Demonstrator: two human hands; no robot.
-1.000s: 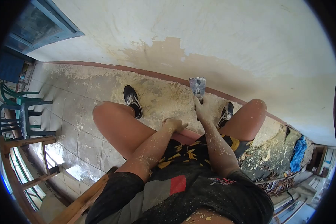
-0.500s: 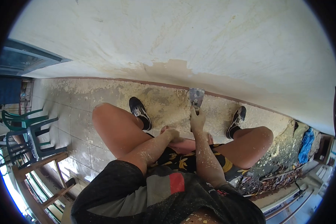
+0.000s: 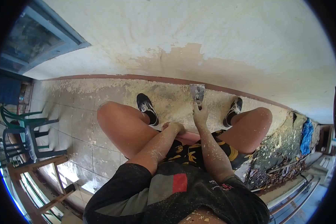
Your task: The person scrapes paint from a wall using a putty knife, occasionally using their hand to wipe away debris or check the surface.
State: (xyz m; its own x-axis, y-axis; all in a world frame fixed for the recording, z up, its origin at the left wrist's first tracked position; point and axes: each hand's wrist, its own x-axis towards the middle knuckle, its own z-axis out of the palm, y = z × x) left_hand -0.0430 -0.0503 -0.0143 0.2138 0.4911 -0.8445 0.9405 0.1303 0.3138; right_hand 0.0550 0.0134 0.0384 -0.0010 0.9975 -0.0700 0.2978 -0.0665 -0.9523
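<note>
At the foot of the wall, the right hand [image 3: 200, 114] was clenched around the handle of a scraper [image 3: 197, 93], with the blade pointing away from the body and lying across the red skirting band [image 3: 112, 77]. One second before, the blade had sat slightly higher, on the wall [image 3: 212, 33] just above that band. Half a second before, it had dropped to the band, and it remained there. Grip and wrist angle appeared unchanged across the three views, so the tool was judged to have made only a short downward pass over one spot.

The left hand [image 3: 173, 127] was loosely curled and held nothing. It rested between the knees, as before, on what appeared to be a pink seat edge [image 3: 190, 137].

Directly above the blade, a bare tan patch [image 3: 183, 59] interrupted the pale coating; no growth of the patch could be confirmed. Pale flakes [image 3: 168, 99] covered the floor [image 3: 82, 112] between the left shoe [image 3: 145, 106] and the right shoe [image 3: 233, 108]. Both shoes had shifted only slightly.

Farther left stood green chairs [image 3: 18, 127]. At far right lay a blue cloth [image 3: 307, 136] on rubble.
</note>
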